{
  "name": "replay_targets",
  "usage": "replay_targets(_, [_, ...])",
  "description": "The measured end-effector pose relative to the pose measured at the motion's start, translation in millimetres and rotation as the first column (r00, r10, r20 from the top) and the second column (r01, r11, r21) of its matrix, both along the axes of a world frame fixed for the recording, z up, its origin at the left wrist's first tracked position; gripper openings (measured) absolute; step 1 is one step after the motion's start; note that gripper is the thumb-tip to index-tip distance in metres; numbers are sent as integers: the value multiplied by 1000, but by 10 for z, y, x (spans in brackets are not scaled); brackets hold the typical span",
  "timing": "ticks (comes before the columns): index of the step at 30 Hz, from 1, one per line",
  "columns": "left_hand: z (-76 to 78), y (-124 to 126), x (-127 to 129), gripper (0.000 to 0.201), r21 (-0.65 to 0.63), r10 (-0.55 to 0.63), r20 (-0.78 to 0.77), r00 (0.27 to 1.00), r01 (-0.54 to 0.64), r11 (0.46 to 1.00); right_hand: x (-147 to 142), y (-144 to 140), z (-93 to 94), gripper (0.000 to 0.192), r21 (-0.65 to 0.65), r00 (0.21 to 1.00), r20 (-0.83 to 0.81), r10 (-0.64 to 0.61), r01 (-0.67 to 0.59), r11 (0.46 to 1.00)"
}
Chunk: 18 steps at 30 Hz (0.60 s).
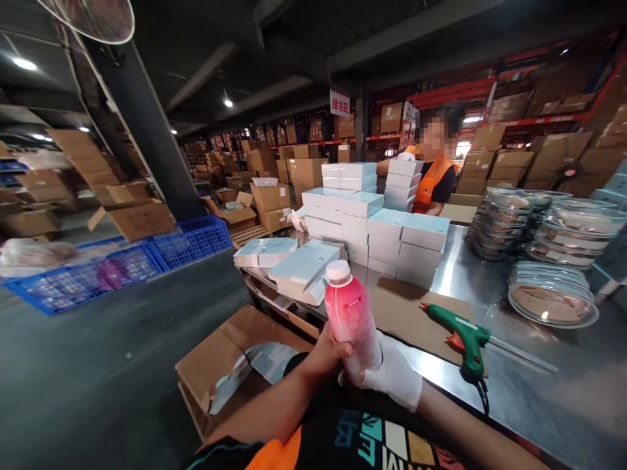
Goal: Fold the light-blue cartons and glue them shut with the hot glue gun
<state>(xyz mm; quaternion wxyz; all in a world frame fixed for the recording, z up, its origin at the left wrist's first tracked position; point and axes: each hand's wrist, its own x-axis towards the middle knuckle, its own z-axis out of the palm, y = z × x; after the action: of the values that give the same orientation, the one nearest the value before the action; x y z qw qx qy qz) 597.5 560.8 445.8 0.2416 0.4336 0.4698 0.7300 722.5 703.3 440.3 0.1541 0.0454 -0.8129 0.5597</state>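
Note:
A pink drink bottle (353,313) with a white cap stands slightly tilted in front of my chest, held between both hands. My left hand (334,346), bare, wraps round its side, fingers mostly hidden behind it. In a white glove, my right hand (394,372) grips the bottle near its base. Beyond the bottle, flattened pale blue cartons (306,264) lie stacked at the table's left end. Right of my hands, a green glue gun (460,336) with a clear glue stick rests partly on a sheet of brown cardboard (399,310).
Stacked pale blue boxes (343,212) rise across the metal table (563,405). Glass lids (551,294) are piled at right. Behind the boxes stands a person in an orange vest (438,183). An open carton (220,352) is below the table; blue crates (191,245) stand left.

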Motion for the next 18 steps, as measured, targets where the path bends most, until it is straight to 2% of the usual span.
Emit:
replay_targets(2, [-191, -9, -19, 95, -19, 49, -22, 999, -50, 999, 42, 136, 179, 77, 107, 1000, 13, -8, 6, 994])
replay_targets(4, [-289, -28, -83, 93, -21, 170, -83, 982, -172, 985, 93, 290, 451, 78, 225, 992, -52, -111, 120, 967])
replay_targets(6, [-335, -60, -150, 93, -7, 309, -175, 935, -315, 949, 124, 357, 788, 82, 350, 964, -153, -216, 257, 901])
replay_targets(7, [-350, -82, -175, 93, 1, 370, -237, 898, -381, 925, 123, 336, 961, 81, 441, 955, -175, -239, 293, 848])
replay_targets(8, [-365, -107, -192, 93, 6, 420, -304, 855, -439, 898, 108, 280, 1126, 74, 562, 954, -162, -253, 300, 771])
replay_targets(10, [-397, -164, -205, 93, -7, 488, -422, 764, -541, 841, 39, 100, 1394, 60, 781, 938, -71, -338, 263, 567])
replay_targets(11, [-413, -194, -204, 93, -21, 515, -468, 718, -591, 806, -9, 4, 1486, 57, 849, 917, -25, -398, 230, 476])
replay_targets(12, [-428, -223, -203, 94, -30, 543, -507, 670, -643, 766, -60, -80, 1548, 56, 888, 891, 10, -454, 200, 413])
replay_targets(13, [-439, -252, -202, 95, -34, 565, -544, 621, -689, 724, -111, -144, 1581, 56, 909, 868, 38, -496, 176, 378])
replay_targets(15, [-441, -304, -212, 96, -30, 586, -604, 541, -750, 661, -198, -202, 1576, 59, 921, 846, 64, -529, 154, 358])
replay_targets(16, [-428, -328, -221, 96, -31, 582, -623, 523, -760, 649, -230, -204, 1550, 59, 920, 843, 62, -535, 159, 358])
replay_targets(18, [-378, -371, -241, 95, -51, 560, -634, 533, -752, 657, -267, -187, 1484, 56, 918, 845, 35, -534, 184, 351])
